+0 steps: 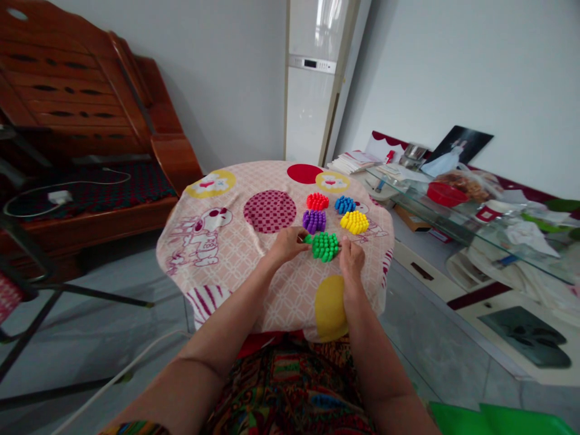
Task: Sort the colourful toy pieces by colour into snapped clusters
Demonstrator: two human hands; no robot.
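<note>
A knobbly green cluster (325, 248) of rounded beads is sitting between the left hand (289, 244) and the right hand (352, 257), over the creased, printed worktop cloth (276, 284). The left grip is pinching a small green piece (308, 239), which is pointing leftward from the cluster, fingers hiding its end. The cluster's long axis is proving hard to read; whether the right grip is gripping its edge, one cannot tell.

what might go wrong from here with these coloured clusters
The green cluster lies close to the purple cluster, so a nudge might mix them. A small green piece at the fingertips of the left hand might slip. The wrinkled tablecloth could shift if tugged.
</note>
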